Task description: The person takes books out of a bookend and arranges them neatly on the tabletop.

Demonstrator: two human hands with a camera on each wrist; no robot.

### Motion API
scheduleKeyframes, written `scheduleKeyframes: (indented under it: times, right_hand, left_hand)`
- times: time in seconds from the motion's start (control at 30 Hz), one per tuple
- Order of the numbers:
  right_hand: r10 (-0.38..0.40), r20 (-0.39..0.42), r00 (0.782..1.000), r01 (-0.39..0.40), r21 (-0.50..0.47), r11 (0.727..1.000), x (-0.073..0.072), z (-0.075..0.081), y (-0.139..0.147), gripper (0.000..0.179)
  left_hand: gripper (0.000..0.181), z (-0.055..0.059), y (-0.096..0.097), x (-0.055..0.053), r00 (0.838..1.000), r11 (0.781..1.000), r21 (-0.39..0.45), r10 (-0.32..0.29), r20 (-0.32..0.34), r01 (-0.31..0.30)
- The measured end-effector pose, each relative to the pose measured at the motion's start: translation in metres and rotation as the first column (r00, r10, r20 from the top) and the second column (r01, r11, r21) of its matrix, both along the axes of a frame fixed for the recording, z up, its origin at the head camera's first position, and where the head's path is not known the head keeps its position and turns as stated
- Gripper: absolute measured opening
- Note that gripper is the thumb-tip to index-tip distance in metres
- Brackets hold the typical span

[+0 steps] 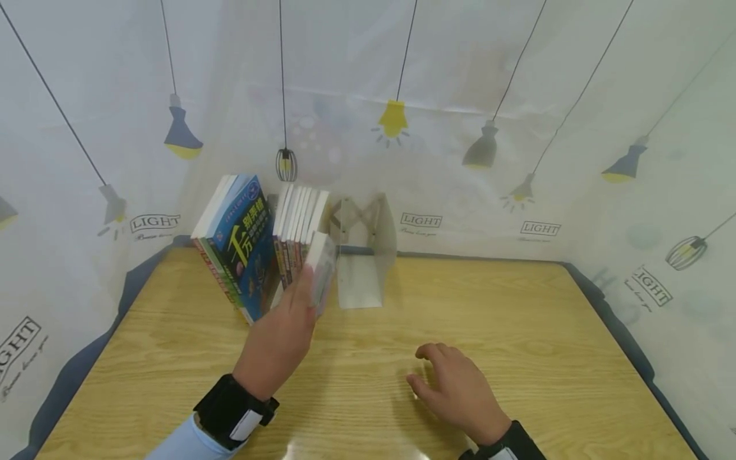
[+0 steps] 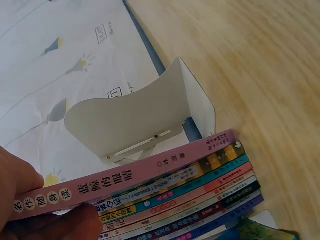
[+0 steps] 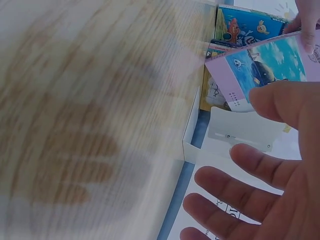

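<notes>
I see the left hand point(image 1: 282, 335) gripping a pink book point(image 2: 130, 177) beside the row of books point(image 1: 296, 230), with the bookend point(image 1: 365, 255) bracing that row upright, while the right hand point(image 1: 457, 390) hovers relaxed, holding nothing.

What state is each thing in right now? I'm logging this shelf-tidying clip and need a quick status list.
Thin pink-spined paperback book: held by the left hand, tilted against the row.
Row of thin upright paperbacks: standing on edge, packed together.
Thick blue-covered books: standing, leaning left.
White metal expandable bookend: upright, right side unfilled.
Left hand: grips the pink book.
Right hand: holds nothing, fingers relaxed above the light wooden table.
</notes>
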State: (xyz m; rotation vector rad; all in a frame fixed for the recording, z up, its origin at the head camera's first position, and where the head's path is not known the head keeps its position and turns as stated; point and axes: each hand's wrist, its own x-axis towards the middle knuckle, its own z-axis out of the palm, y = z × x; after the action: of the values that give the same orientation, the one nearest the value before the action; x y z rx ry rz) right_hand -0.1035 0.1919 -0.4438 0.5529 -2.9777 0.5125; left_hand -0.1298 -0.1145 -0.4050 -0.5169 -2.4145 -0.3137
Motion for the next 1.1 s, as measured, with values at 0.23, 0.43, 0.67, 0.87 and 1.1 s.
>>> scheduleKeyframes:
  times: [0.23,0.43,0.67,0.87,1.1]
  right_hand:
    - [0.002,0.002,1.0,-0.002,-0.003,1.0,0.0,0.0,0.001,0.034]
    - [-0.005,0.005,1.0,0.005,0.002,1.0,0.0,0.0,0.001,0.033]
    - [-0.012,-0.004,1.0,0.012,0.009,1.0,0.0,-0.001,0.003,0.033]
    - [-0.01,-0.011,1.0,0.01,-0.011,1.0,0.001,-0.001,0.003,0.034]
    - [0.022,-0.019,1.0,-0.025,-0.116,0.993,0.002,0.003,0.003,0.045]
  left_hand:
    - [0.082,-0.011,-0.006,0.002,0.998,0.994,0.09,-0.054,-0.027,0.056]
    - [0.08,-0.024,-0.019,0.0,0.995,0.966,0.239,-0.083,-0.059,0.095]
    - [0.075,-0.011,-0.032,0.018,0.988,0.96,0.245,-0.113,-0.107,0.136]
    - [0.075,0.011,-0.036,0.041,0.977,0.951,0.232,-0.19,-0.092,0.207]
    - [0.049,0.028,-0.029,0.062,0.936,0.895,0.291,-0.351,-0.007,0.338]
